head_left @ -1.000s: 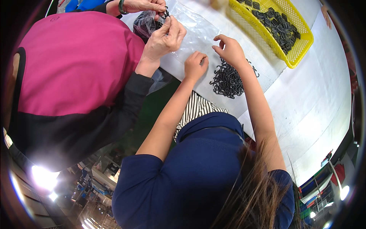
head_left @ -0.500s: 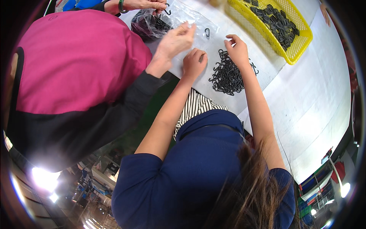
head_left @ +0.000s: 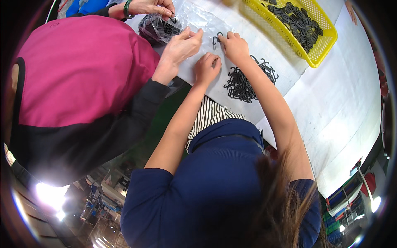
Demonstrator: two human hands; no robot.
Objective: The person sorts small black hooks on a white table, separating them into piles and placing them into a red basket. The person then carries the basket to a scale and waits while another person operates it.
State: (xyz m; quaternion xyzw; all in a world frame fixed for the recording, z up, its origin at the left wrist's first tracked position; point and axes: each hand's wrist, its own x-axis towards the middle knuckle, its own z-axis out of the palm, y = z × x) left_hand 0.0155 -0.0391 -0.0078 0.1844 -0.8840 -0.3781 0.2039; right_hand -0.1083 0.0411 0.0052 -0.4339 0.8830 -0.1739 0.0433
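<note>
My right hand (head_left: 234,46) reaches over the white table, its thumb and forefinger closed on a small black plastic hook (head_left: 215,41). Another dark curved end shows just above those fingertips; I cannot tell whether it is a second hook. Beside it, my left hand (head_left: 207,68) rests on the table with curled fingers, and a small dark piece shows between them, too hidden to name. A pile of black hooks (head_left: 242,86) lies below my right forearm.
At the left, a co-worker in a pink vest (head_left: 82,70) holds a black hook over a clear plastic bag (head_left: 155,29) of black parts; their near hand (head_left: 182,47) is close to mine. A yellow basket (head_left: 318,60) of black buckle-like pieces stands at the far right.
My right hand has moved left from above the pile to the hook lying apart and closed there. My left hand stays nearly in place. The co-worker's near hand has shifted slightly left.
</note>
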